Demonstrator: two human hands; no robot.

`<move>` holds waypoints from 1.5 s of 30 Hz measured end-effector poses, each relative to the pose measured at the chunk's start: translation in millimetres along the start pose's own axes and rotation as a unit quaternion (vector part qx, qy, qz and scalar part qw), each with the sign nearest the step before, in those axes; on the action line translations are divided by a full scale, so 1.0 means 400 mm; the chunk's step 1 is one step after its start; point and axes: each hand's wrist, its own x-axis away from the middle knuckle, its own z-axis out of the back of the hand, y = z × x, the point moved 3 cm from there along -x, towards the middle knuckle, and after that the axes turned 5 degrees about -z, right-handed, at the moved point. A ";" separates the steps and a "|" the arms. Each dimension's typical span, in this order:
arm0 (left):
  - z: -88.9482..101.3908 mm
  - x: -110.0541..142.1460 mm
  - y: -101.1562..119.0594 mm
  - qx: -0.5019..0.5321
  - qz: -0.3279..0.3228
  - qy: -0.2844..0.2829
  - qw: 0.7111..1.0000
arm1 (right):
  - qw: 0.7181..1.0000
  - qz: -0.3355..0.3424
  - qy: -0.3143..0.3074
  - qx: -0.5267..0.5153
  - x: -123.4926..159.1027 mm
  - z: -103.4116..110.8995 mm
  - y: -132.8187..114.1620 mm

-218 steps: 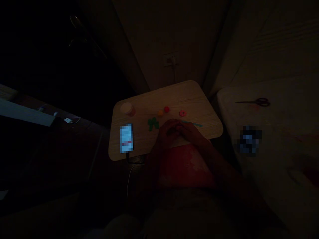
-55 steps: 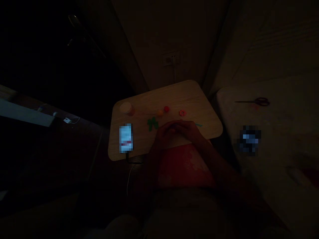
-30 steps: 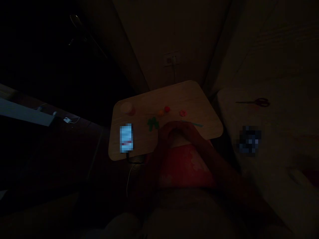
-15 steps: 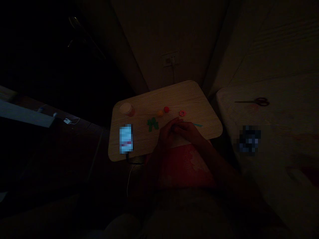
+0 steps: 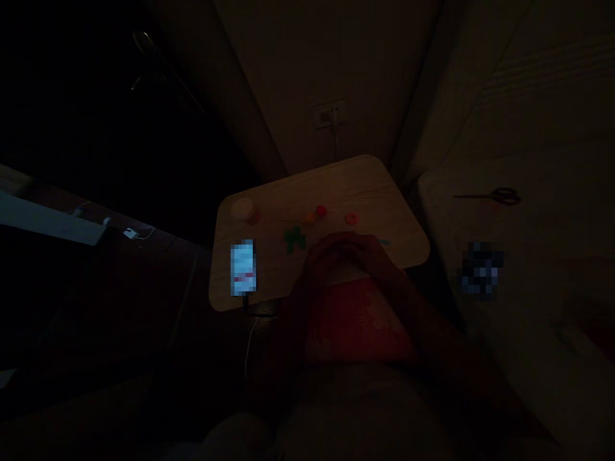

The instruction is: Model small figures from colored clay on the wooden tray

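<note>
My left hand [image 5: 321, 257] and my right hand [image 5: 368, 251] meet over the front of the small wooden table [image 5: 269, 285]. Their fingers are curled and pressed together; whatever lies between them is hidden in the dim light. Beyond the left fingers lie a green piece with several lobes [image 5: 295, 239], a yellow-orange lump [image 5: 310, 218] and a red ball [image 5: 321, 210]. A pink ring-shaped flower piece [image 5: 352, 219] is just past my right fingers. From behind my right hand pokes the end of a thin blue-green stick [image 5: 384, 242].
At the table's left stand a jar with a pale lid [image 5: 244, 209] and a lit phone [image 5: 243, 267] with a cable. Scissors [image 5: 500, 196] and a blurred dark object [image 5: 480, 272] lie on the pale surface at right. A wall socket [image 5: 329, 113] holds a plug.
My hands stay together and shift slightly, the fingers arching and flattening against each other. The stick is more covered by my right hand than a second ago. The pieces on the table keep their places.
</note>
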 end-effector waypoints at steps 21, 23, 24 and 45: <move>0.015 0.014 -0.025 -0.040 0.073 0.141 0.987 | 0.998 -0.003 -0.048 -0.049 -0.003 -0.013 0.002; 0.017 0.017 -0.026 -0.053 0.055 0.146 0.986 | 0.997 0.000 -0.066 -0.034 -0.004 -0.017 0.002; 0.018 0.019 -0.026 -0.062 0.039 0.145 0.987 | 0.997 0.001 -0.073 -0.024 -0.006 -0.020 0.003; -0.014 0.006 -0.013 -0.064 -0.048 0.020 0.997 | 0.999 0.014 0.002 -0.033 -0.021 -0.007 0.025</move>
